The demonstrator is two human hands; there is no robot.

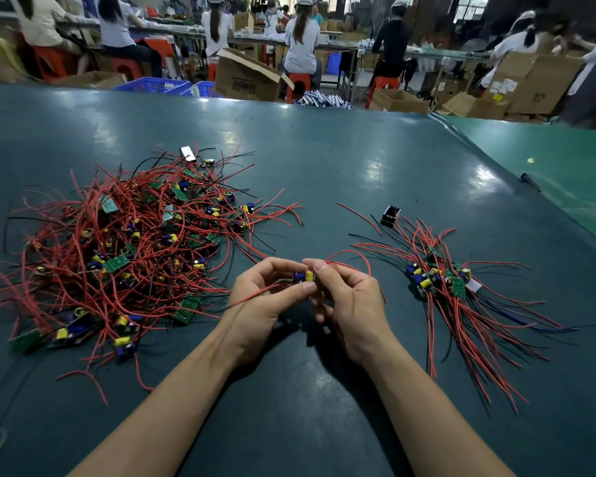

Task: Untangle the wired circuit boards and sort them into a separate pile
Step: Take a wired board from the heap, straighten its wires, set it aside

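Note:
A big tangled heap of green circuit boards (127, 239) with red and black wires lies on the left of the dark green table. A smaller, neater pile of sorted boards (441, 280) lies on the right, its wires fanned toward me. Between them, just above the table, my left hand (265, 304) and my right hand (348, 304) together pinch one small board (305, 277) with a yellow and a blue part. Its red wires loop over my right hand and trail across my left palm.
A small black box (390, 215) stands behind the sorted pile, and a silver part (187, 153) sits at the far edge of the heap. The table mat's edge (516, 160) runs diagonally at the right. Seated workers, cardboard boxes and blue crates fill the background.

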